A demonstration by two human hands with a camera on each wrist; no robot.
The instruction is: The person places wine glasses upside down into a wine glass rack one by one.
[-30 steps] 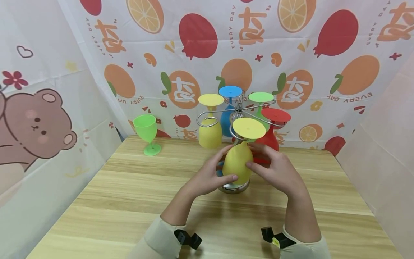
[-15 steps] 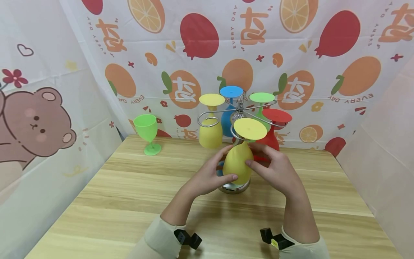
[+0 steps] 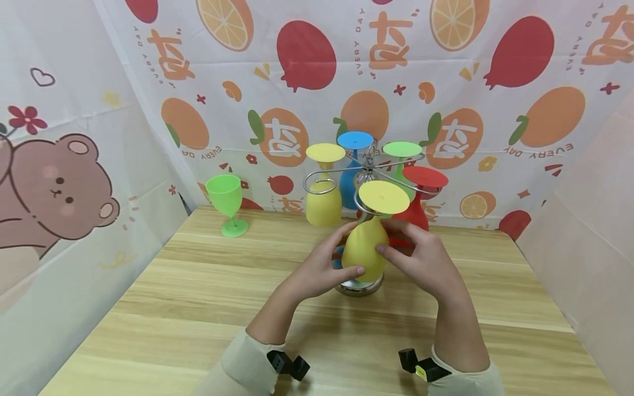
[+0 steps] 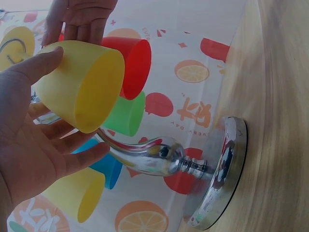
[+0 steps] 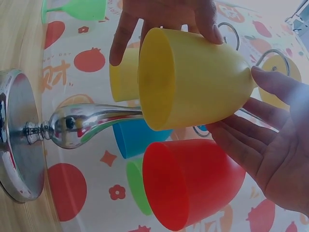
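Both my hands are on a yellow plastic goblet (image 3: 364, 253), turned upside down and slightly tilted at the front of a chrome rack (image 4: 157, 157). My left hand (image 3: 319, 269) holds the bowl from the left, thumb across its front. From the right, my right hand (image 3: 423, 258) holds the bowl higher up, thumb near the narrow part. The goblet's round foot lies above a front wire loop; whether it bears on the wire I cannot tell. In the right wrist view, the bowl's mouth faces the chrome base (image 5: 19, 135).
Behind hang several upturned goblets: yellow (image 3: 323, 206), blue (image 3: 349, 181), green (image 3: 402, 147) and red (image 3: 424, 177). A wire loop beside the left yellow one curls outward. At the back left a green goblet (image 3: 225, 195) stands upright on the wooden table (image 3: 198, 308). Printed cloth encloses the table.
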